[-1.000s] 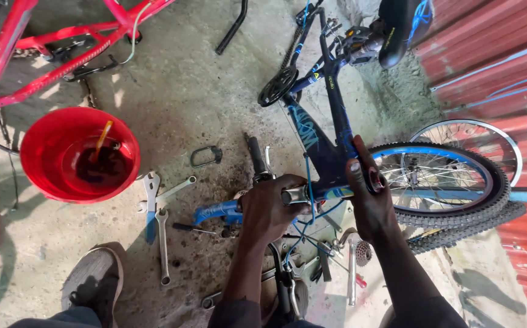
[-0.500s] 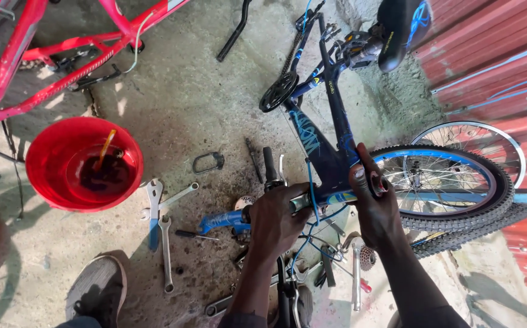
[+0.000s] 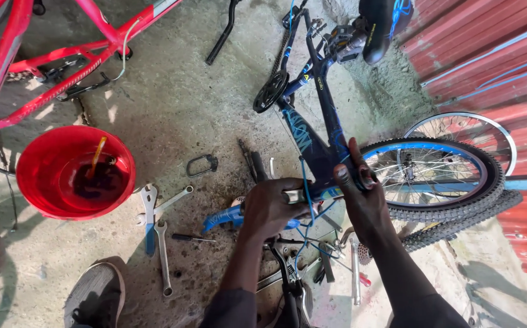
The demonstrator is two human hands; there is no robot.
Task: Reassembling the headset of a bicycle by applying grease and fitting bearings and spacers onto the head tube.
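Centre frame, the left hand [image 3: 273, 206] clamps the handlebar stem [image 3: 300, 195] while the right hand [image 3: 360, 197] grips the blue bicycle frame [image 3: 312, 146]; loose blue cable [image 3: 304, 182] could snag fingers.

Red bicycle frame [image 3: 44, 79] cut by top-left edge; shoe [image 3: 93, 297] cropped at bottom.

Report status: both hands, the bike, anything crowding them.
Left hand shut on silver tube end of blue bike frame. Right hand grips frame beside tyred wheel. Blue cable and spanners close.
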